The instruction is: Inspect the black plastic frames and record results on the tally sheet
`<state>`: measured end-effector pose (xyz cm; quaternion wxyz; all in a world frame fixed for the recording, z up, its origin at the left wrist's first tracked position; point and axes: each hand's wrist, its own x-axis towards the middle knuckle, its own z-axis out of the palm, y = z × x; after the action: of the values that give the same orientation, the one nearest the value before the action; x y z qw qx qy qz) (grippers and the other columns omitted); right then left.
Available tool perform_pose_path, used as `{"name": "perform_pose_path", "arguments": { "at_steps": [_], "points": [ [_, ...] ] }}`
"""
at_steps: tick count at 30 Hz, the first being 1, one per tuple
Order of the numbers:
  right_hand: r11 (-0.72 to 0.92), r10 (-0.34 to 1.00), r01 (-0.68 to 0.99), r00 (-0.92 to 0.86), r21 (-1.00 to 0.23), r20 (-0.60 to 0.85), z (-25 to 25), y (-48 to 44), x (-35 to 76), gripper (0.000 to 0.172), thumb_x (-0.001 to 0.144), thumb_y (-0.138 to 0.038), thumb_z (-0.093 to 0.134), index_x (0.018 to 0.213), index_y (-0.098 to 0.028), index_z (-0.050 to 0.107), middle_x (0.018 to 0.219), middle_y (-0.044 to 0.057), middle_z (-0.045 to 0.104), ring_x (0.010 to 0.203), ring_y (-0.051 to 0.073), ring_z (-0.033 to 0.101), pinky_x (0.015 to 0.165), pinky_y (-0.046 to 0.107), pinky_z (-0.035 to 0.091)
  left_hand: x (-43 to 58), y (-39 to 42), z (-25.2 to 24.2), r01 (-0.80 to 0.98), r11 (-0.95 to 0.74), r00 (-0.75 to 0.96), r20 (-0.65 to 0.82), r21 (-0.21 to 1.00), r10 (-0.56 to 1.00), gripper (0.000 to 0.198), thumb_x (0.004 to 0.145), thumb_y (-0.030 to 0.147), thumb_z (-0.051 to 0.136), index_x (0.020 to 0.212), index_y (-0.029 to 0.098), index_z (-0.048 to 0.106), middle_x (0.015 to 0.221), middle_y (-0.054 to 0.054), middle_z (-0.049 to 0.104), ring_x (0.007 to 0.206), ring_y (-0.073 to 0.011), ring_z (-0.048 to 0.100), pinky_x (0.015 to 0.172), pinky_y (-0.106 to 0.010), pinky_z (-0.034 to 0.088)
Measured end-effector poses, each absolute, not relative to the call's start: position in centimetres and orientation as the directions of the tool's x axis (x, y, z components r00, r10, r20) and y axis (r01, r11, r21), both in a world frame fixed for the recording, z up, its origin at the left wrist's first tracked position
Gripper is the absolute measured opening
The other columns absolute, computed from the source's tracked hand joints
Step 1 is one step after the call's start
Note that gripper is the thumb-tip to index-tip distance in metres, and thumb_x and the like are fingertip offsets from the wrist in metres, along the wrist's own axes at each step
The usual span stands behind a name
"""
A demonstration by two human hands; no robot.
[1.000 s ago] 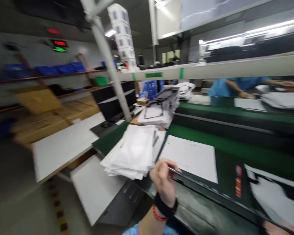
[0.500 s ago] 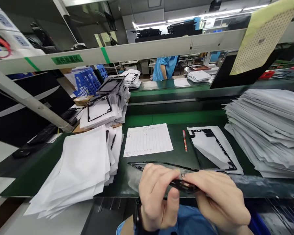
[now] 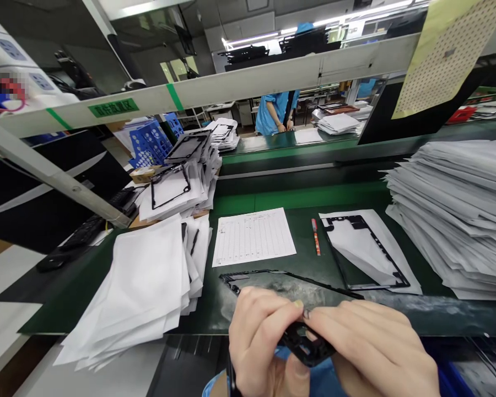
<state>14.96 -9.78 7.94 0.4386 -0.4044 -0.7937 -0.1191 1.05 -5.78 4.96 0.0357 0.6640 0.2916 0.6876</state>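
Observation:
A thin black frame (image 3: 308,346) is held at the table's front edge, tilted, with its far edge stretching out over the green surface. My left hand (image 3: 264,336) grips its near side with fingers on top and thumb below. Close beside it, my right hand (image 3: 376,344) is closed on the same near side, its fingertips almost meeting the left ones. Parts of the frame are hidden under both hands. Beyond it, a similar black frame (image 3: 370,242) lies on a white sheet to the right. A red pen (image 3: 316,237) and a printed form (image 3: 254,237) lie ahead.
White sheets (image 3: 149,264) are piled at the left, with more frames and sheets (image 3: 171,187) behind. A tall paper stack (image 3: 458,215) stands at the right. A white bar (image 3: 248,85) crosses above the table (image 3: 260,198). A person in blue (image 3: 275,113) stands beyond.
The held frame has tilted, so more of its opening and near edge shows. Both hands have turned with it, still gripping. The far person's hands have come into view.

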Motion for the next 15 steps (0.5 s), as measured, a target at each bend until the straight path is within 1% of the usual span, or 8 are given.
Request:
{"name": "perform_pose_path", "arguments": {
  "at_steps": [3, 5, 7, 9, 10, 12, 15],
  "points": [
    [0.69, 0.529, 0.701, -0.32, -0.179, 0.786, 7.8, -9.5, 14.7, 0.024, 0.109, -0.012, 0.044, 0.113, -0.016, 0.067, 0.08, 0.0, 0.079, 0.058, 0.011, 0.071, 0.054, 0.024, 0.054, 1.5, -5.9, 4.9, 0.313, -0.814, -0.2, 0.871, 0.49, 0.448, 0.039, 0.107, 0.052, 0.05, 0.092, 0.019, 0.065, 0.064, 0.001, 0.059, 0.054, -0.015, 0.053, 0.053, -0.031, 0.04],
    [0.706, 0.541, 0.676, -0.326, -0.208, 0.775, 7.6, -9.2, 14.9, 0.025, 0.112, -0.017, 0.043, 0.114, -0.016, 0.067, 0.081, 0.0, 0.079, 0.061, 0.011, 0.072, 0.057, 0.024, 0.056, 1.2, -5.7, 4.8, 0.293, -0.823, -0.205, 0.872, 0.488, 0.444, 0.036, 0.104, 0.05, 0.058, 0.091, 0.019, 0.066, 0.06, 0.003, 0.057, 0.05, -0.0131, 0.049, 0.051, -0.029, 0.036],
    [0.685, 0.546, 0.686, -0.264, -0.243, 0.795, 7.3, -8.9, 15.6, 0.017, 0.11, -0.018, 0.051, 0.109, -0.018, 0.068, 0.084, 0.001, 0.079, 0.069, 0.012, 0.075, 0.066, 0.023, 0.06, 0.3, -5.2, 4.5, 0.265, -0.84, -0.224, 0.877, 0.474, 0.425, 0.03, 0.103, 0.044, 0.062, 0.09, 0.018, 0.069, 0.057, 0.004, 0.056, 0.047, -0.0121, 0.046, 0.049, -0.029, 0.033],
    [0.676, 0.523, 0.685, -0.187, -0.271, 0.831, 7.0, -8.5, 16.8, 0.005, 0.104, -0.016, 0.064, 0.103, -0.018, 0.069, 0.085, 0.001, 0.079, 0.076, 0.014, 0.078, 0.074, 0.022, 0.063, -0.8, -4.4, 4.3, 0.209, -0.84, -0.348, 0.841, 0.5, 0.414, 0.029, 0.101, 0.041, 0.062, 0.085, 0.018, 0.07, 0.056, 0.004, 0.056, 0.046, -0.0126, 0.046, 0.049, -0.029, 0.034],
    [0.689, 0.509, 0.665, -0.16, -0.289, 0.846, 6.8, -8.3, 17.4, 0.004, 0.102, -0.014, 0.068, 0.101, -0.018, 0.069, 0.085, 0.002, 0.079, 0.077, 0.014, 0.078, 0.075, 0.021, 0.064, -1.3, -4.0, 4.2, 0.166, -0.837, -0.426, 0.803, 0.522, 0.416, 0.031, 0.099, 0.042, 0.062, 0.081, 0.018, 0.07, 0.055, 0.004, 0.055, 0.046, -0.0128, 0.045, 0.049, -0.03, 0.034],
    [0.747, 0.495, 0.577, -0.152, -0.33, 0.855, 6.6, -8.0, 18.4, 0.006, 0.101, -0.013, 0.068, 0.097, -0.018, 0.069, 0.083, 0.003, 0.078, 0.075, 0.014, 0.078, 0.072, 0.018, 0.065, -2.1, -3.1, 4.1, 0.055, -0.817, -0.54, 0.705, 0.575, 0.46, 0.035, 0.095, 0.045, 0.061, 0.072, 0.018, 0.068, 0.053, 0.003, 0.054, 0.046, -0.0123, 0.042, 0.049, -0.03, 0.032],
    [0.803, 0.488, 0.453, -0.128, -0.387, 0.863, 6.2, -7.6, 19.0, 0.015, 0.106, -0.013, 0.06, 0.095, -0.016, 0.069, 0.08, 0.005, 0.077, 0.07, 0.013, 0.077, 0.065, 0.016, 0.063, -2.3, -2.4, 4.1, -0.072, -0.784, -0.55, 0.631, 0.616, 0.547, 0.04, 0.091, 0.05, 0.061, 0.067, 0.019, 0.067, 0.047, 0.005, 0.049, 0.042, -0.0102, 0.035, 0.049, -0.029, 0.031]
  ]
}}
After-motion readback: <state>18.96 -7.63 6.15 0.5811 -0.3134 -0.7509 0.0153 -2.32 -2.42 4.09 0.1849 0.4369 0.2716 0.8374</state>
